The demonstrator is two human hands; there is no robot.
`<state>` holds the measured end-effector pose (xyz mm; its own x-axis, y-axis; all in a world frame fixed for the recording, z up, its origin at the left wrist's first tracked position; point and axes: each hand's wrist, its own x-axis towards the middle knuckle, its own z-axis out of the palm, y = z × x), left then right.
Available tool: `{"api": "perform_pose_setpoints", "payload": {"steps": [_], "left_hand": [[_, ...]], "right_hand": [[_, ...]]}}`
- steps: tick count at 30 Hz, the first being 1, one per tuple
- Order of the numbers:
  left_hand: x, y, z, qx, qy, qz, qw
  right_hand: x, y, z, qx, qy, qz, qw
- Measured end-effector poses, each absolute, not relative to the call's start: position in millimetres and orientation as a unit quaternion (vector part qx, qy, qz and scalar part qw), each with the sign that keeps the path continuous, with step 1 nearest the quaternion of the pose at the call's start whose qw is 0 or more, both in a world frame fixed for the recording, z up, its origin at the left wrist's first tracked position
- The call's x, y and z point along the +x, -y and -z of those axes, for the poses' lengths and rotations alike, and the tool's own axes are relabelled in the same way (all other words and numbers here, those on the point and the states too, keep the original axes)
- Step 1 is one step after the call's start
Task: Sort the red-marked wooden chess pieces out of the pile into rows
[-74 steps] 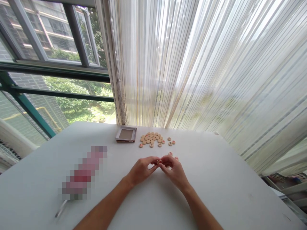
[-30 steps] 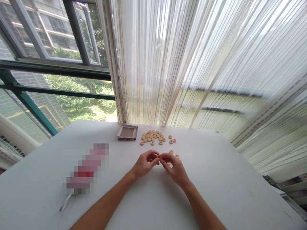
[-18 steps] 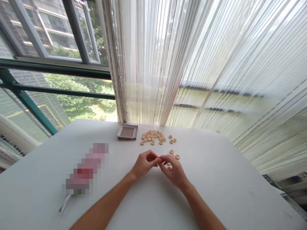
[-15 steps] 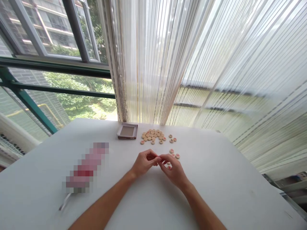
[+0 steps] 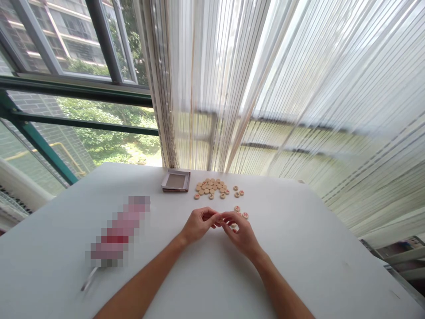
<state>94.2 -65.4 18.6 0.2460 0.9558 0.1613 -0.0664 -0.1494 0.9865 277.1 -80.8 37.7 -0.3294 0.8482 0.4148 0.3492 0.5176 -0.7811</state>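
Both hands meet fingertip to fingertip over the white table (image 5: 299, 266): left hand (image 5: 195, 226) and right hand (image 5: 242, 235) curled, pinching one small wooden game piece (image 5: 218, 220) between them. Loose pieces (image 5: 245, 215) just beyond the right hand; main cluster (image 5: 210, 188) and open box (image 5: 175, 181) farther back.

I see my left hand (image 5: 198, 225) and right hand (image 5: 241, 233) meeting fingertip to fingertip over the white table (image 5: 299, 248), pinching something too small to make out. A few loose round game pieces (image 5: 241, 213) lie just beyond my right hand. Farther off sits a cluster of pieces (image 5: 211, 188), with a shallow box (image 5: 175, 181) beside it near the curtain (image 5: 265, 88).
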Motion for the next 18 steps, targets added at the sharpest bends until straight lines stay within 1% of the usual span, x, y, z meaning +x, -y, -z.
{"api": "perform_pose_setpoints", "payload": {"steps": [11, 18], "left_hand": [[95.4, 65.5, -16.8, 0.6, -0.335, -0.457, 0.564], [97.6, 66.2, -15.8, 0.613, -0.36, -0.46, 0.532]], "right_hand": [[281.6, 74.7, -38.0, -0.392, 0.742, -0.303, 0.451], [281.4, 75.6, -37.1, -0.39, 0.733, -0.32, 0.456]]}}
